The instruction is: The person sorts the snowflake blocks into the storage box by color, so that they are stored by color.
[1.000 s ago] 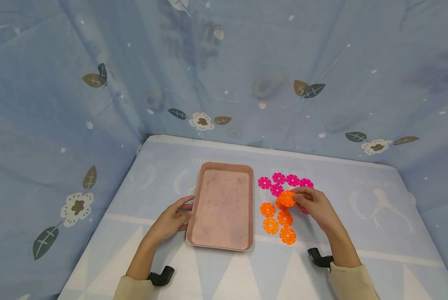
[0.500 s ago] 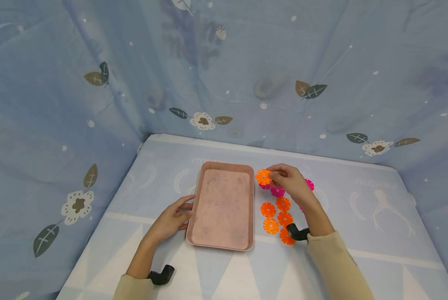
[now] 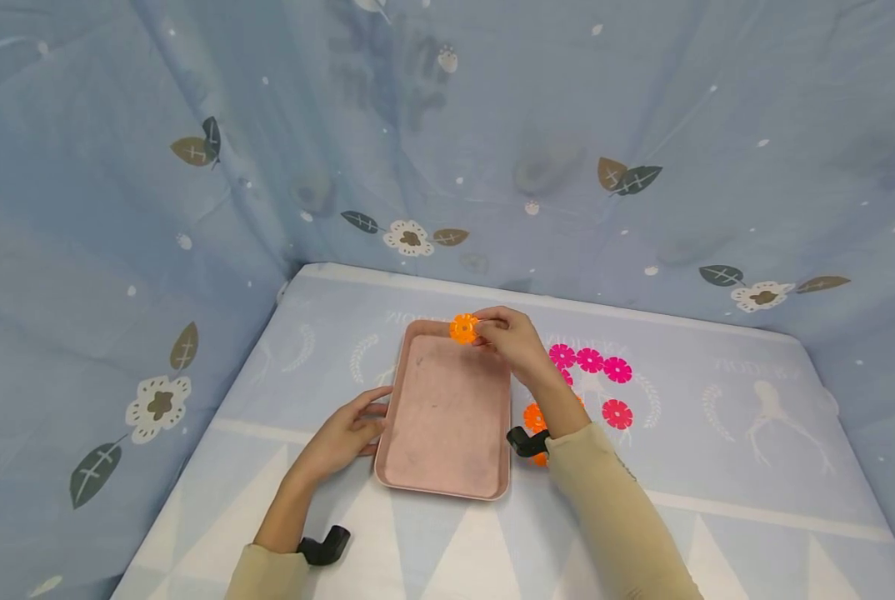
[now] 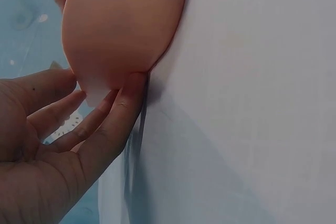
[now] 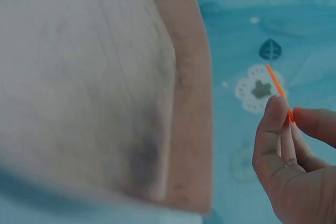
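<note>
My right hand (image 3: 518, 343) pinches an orange flower-shaped interlocking disc (image 3: 464, 328) over the far rim of the pink tray (image 3: 447, 417). In the right wrist view the disc (image 5: 278, 87) shows edge-on between thumb and fingertip, with the tray to its left. The tray's inside is bare. My left hand (image 3: 341, 440) rests against the tray's left side, its fingers spread along the outer wall; the left wrist view shows fingertips touching the tray wall (image 4: 121, 30).
Several pink discs (image 3: 590, 360) lie on the table right of the tray. Orange discs (image 3: 535, 418) lie nearer me, partly hidden under my right forearm. A blue patterned cloth (image 3: 492, 150) hangs behind the table. Black mounts (image 3: 326, 546) sit on both wrists.
My right hand has carried the orange disc leftward and away from me, from the orange discs past the pink ones to the tray's far rim. The left hand stays at the tray.
</note>
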### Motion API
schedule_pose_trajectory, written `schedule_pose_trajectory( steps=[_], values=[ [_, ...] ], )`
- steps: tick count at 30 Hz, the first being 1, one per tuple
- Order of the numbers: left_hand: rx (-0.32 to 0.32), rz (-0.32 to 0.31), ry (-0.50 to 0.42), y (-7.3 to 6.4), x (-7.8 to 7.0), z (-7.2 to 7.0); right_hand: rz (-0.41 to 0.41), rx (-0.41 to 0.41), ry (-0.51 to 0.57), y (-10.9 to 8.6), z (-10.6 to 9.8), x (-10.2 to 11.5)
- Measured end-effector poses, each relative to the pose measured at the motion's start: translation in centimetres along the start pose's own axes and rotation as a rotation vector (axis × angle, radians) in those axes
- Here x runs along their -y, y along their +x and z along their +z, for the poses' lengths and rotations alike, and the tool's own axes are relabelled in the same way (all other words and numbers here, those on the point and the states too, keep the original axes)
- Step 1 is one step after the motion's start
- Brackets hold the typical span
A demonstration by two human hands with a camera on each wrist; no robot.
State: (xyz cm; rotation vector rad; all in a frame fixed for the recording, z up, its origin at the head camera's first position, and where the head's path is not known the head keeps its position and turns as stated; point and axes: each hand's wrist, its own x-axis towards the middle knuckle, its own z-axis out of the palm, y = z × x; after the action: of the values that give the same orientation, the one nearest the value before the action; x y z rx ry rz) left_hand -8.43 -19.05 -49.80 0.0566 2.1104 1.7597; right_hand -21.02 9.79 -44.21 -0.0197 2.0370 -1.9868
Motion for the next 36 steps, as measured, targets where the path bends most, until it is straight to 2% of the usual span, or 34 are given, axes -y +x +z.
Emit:
schedule_pose_trajectory(
  steps=[9, 13, 18, 28, 36],
  values=[
    [-0.001, -0.002, -0.001, 0.1, -0.2, 0.1, 0.108, -0.088, 0.154, 2.3, 4.1, -2.8],
    [0.0, 0.001, 0.005, 0.1, -0.2, 0.0, 0.152, -0.102, 0.22, 2.9, 5.5, -4.1],
    [0.011, 0.006, 0.005, 0.1, 0.0, -0.1, 0.199, -0.107, 0.246, 3.2, 6.5, -5.1],
    [0.017, 0.005, -0.001, 0.0, 0.1, -0.1, 0.2, -0.117, 0.229, 3.2, 6.9, -5.5],
    [0.003, -0.003, 0.002, 0.0, 0.1, -0.1, 0.153, -0.102, 0.139, 2.8, 6.7, -5.0]
  ],
)
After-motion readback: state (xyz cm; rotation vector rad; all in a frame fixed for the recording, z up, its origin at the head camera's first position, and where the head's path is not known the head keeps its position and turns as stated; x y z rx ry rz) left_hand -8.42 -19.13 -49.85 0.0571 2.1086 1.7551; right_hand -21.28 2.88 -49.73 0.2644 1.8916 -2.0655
